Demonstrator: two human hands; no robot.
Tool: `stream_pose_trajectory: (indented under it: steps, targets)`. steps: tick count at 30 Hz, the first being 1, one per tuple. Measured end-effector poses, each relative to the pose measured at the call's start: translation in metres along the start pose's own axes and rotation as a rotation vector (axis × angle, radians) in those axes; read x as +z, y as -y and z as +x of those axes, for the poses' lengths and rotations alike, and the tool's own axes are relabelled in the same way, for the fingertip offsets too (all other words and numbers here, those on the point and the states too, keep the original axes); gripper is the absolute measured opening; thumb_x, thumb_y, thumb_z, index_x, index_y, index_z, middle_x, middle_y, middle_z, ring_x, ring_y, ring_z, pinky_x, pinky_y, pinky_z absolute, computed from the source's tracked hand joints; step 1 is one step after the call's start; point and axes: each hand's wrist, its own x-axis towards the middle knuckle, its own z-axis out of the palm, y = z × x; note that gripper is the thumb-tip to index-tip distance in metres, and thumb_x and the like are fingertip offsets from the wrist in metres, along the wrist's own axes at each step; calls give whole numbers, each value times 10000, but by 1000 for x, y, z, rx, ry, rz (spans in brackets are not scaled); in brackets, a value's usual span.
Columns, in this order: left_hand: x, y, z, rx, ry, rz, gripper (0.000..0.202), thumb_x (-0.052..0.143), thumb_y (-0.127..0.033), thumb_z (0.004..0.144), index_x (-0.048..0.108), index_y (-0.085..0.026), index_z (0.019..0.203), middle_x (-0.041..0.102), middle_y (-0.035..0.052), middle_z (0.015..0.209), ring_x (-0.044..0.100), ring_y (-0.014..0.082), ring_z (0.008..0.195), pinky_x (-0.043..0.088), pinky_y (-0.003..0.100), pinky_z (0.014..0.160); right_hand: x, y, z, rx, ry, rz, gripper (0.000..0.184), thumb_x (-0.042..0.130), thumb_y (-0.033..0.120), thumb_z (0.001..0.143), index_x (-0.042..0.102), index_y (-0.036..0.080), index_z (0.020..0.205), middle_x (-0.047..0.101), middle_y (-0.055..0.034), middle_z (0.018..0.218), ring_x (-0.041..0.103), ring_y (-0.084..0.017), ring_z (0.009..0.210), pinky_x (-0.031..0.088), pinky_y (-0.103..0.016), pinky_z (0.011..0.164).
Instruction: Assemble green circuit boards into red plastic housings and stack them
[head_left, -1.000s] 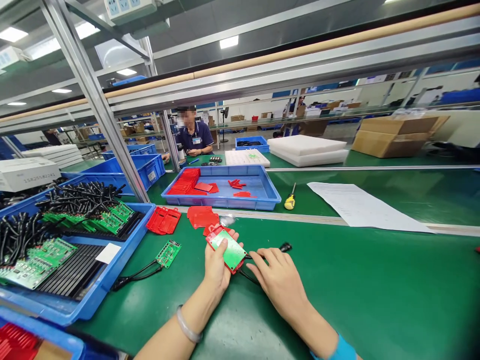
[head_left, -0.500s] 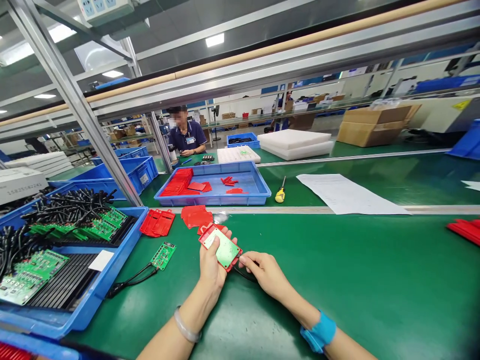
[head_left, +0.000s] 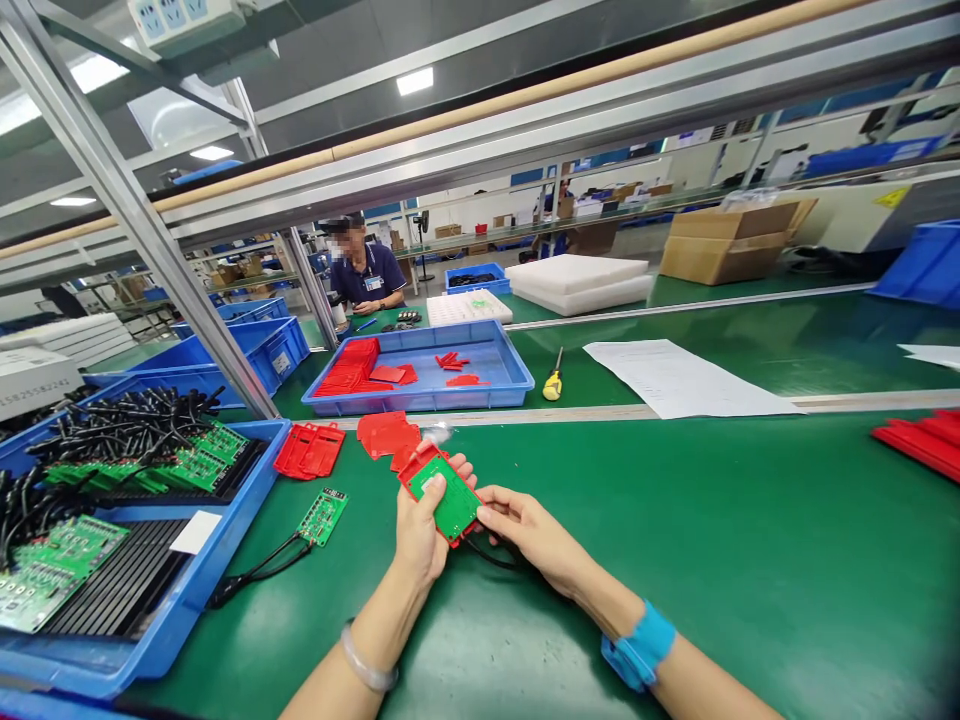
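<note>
My left hand (head_left: pixel 421 525) is closed around a red plastic case (head_left: pixel 420 462), its thumb pressing on the green circuit board (head_left: pixel 454 500) that lies in the case. At the board's lower right corner, my right hand (head_left: pixel 529 530) pinches the edge with thumb and fingers; the fingertips behind are partly hidden. A black cable (head_left: pixel 491 558) comes out of the case's lower end and runs under my right hand. To the left, another green circuit board (head_left: pixel 323 517) with black leads lies on the bench. Red case parts (head_left: pixel 310 450) and red plastic pieces (head_left: pixel 388 434) lie beyond my left hand.
A blue bin (head_left: pixel 247 520) with wired boards stands at left. Behind the work area are a blue tray (head_left: pixel 480 385) of red parts, a yellow-handled screwdriver (head_left: pixel 553 384) and paper sheets (head_left: pixel 682 375). More red parts (head_left: pixel 919 440) lie right. A co-worker (head_left: pixel 367 270) sits opposite.
The case and board have tilted slightly, so the glare on the board is gone. My right fingers have shifted from beside the cable end onto the board's corner. The view has shifted slightly.
</note>
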Motion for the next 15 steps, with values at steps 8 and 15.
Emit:
stream_pose_trajectory:
  steps: [8,15]
  targets:
    - [6,12,-7,2,22,35,513,649,-225,802,448,-134,1265,635,179,1133,595,306,1066,380,516,1002,5,-13,4,35,-123,132,434,719,538,672,492,168,681,492,21,622,441,-120,564,386,-247,554]
    - [-4,7,-1,-215,143,-139,545,618,-129,755,457,-134,1275,601,169,1197,486,327,1201,358,509,1015,5,-9,1,73,-109,148,430,671,557,698,532,151,719,520,7,638,456,-118,561,387,-241,538]
